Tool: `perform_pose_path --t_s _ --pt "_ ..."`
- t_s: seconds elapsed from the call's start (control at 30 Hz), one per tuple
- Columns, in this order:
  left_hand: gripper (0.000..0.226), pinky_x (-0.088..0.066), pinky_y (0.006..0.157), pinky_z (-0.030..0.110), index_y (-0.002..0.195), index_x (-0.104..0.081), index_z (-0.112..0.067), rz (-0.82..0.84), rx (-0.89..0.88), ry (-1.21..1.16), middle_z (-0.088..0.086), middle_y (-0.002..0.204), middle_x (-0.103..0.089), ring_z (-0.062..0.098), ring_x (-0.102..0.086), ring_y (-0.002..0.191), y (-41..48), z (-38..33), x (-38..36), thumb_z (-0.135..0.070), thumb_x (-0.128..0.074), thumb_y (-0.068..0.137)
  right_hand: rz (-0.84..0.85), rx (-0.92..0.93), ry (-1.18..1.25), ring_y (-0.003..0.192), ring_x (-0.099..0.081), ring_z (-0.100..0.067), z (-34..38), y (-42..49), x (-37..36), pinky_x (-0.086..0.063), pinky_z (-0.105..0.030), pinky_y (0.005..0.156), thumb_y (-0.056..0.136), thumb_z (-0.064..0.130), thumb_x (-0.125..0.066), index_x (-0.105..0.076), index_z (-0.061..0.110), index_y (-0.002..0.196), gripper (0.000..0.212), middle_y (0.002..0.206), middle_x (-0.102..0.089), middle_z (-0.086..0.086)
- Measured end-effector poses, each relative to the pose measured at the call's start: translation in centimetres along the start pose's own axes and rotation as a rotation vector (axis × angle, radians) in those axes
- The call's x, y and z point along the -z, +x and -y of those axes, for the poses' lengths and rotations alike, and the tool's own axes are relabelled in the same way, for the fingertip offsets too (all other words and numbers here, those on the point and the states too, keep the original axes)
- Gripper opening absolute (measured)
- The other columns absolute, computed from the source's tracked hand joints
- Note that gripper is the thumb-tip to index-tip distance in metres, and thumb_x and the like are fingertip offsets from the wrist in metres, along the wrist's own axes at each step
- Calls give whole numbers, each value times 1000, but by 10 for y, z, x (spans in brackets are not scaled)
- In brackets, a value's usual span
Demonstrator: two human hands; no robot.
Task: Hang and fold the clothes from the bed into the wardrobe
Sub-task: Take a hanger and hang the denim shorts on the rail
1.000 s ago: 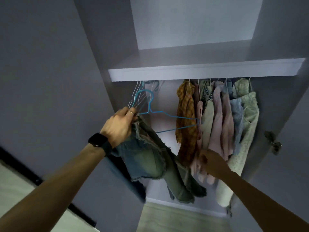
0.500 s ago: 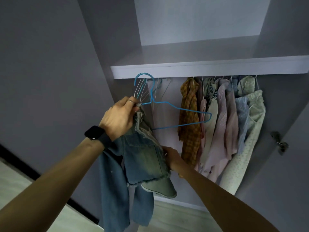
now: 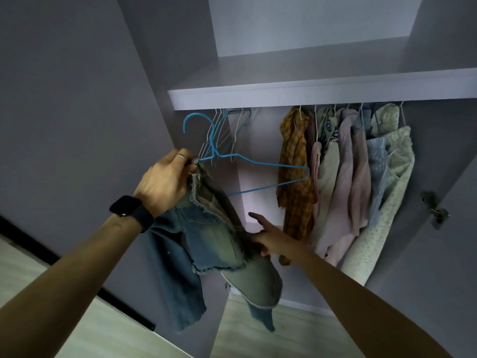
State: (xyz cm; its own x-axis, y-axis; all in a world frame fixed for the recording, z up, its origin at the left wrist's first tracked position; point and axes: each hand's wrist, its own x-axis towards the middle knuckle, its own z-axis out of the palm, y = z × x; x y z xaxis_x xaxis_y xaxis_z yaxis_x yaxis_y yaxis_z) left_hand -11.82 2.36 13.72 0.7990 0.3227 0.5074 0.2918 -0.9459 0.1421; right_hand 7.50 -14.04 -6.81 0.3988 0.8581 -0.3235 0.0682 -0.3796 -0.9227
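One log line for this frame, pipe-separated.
left hand: grips blue hanger, jeans | right hand: open, touching jeans | hanger hook: not yet hung

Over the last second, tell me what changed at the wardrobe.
The right hand left the hung clothes and moved left to the jeans, now touching them with fingers spread. The left hand still grips the jeans and blue hanger; the hung clothes stayed.
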Motion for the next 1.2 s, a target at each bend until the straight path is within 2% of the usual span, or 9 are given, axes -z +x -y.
perform_pose_path --t_s 0.1,0.27,0.43,0.6,0.73,0.9,1.03,1.13,1.2 --pt "25 -52 66 53 110 -52 -15 20 -64 -2 5 106 -58 37 -60 82 5 -15 0 -33 -37 101 111 18 -173 81 -66 -22 -7 7 -18 -54 -22 56 95 10 -60 -18 51 153 82 134 -46 7" --pt "19 -53 69 52 111 -51 -16 -15 -77 -10 5 108 -59 39 -61 85 4 -13 7 -29 -40 103 -39 92 -522 98 -66 -19 -23 10 -31 -48 -21 87 95 44 -63 -63 18 112 31 115 -70 -5" --pt "14 -53 67 52 114 -51 -17 14 -30 52 7 112 -60 41 -61 85 -15 11 6 -20 -47 101 -222 130 -503 76 -59 -9 -47 -11 19 -37 -9 60 81 40 -81 -69 24 91 22 77 -61 12" --pt "16 -54 71 52 115 -50 -17 1 28 -20 8 110 -61 39 -63 86 -27 15 -8 -13 -50 100 -382 124 -463 81 -65 -11 -66 -37 82 -41 -5 71 98 18 -63 -75 19 97 13 94 -73 3" --pt "14 -54 67 50 114 -49 -18 -3 -70 -19 9 108 -60 40 -63 84 -20 5 -7 -22 -44 101 -416 57 -480 97 -69 -20 -70 -49 94 -50 -25 86 94 22 -68 -67 27 104 11 102 -68 5" --pt "38 -52 66 49 113 -51 -13 0 -137 3 10 105 -58 40 -60 86 -2 -24 5 -41 -30 97 -122 46 -305 120 -52 -12 -39 -24 17 -46 -19 89 88 39 -74 -47 37 144 62 131 -51 12" --pt "28 -52 72 50 111 -54 -9 -70 -83 -46 9 107 -60 40 -60 87 -5 -22 21 -29 -38 99 -107 11 -439 119 -60 -21 -44 -2 -28 -41 -15 84 93 17 -61 -59 23 136 43 127 -65 -1" --pt "26 -51 76 50 109 -56 -6 -117 -31 -55 11 105 -62 40 -61 89 -11 -11 35 -25 -42 99 -180 49 -541 108 -62 -27 -51 5 -42 -44 -24 84 98 19 -57 -64 18 114 18 117 -65 -11" --pt "25 -51 76 50 109 -56 -5 -131 -34 -34 11 105 -62 39 -60 88 -17 -4 44 -24 -43 100 -271 133 -405 108 -60 -22 -45 7 -50 -48 -28 89 101 24 -56 -63 14 121 24 120 -63 -8"
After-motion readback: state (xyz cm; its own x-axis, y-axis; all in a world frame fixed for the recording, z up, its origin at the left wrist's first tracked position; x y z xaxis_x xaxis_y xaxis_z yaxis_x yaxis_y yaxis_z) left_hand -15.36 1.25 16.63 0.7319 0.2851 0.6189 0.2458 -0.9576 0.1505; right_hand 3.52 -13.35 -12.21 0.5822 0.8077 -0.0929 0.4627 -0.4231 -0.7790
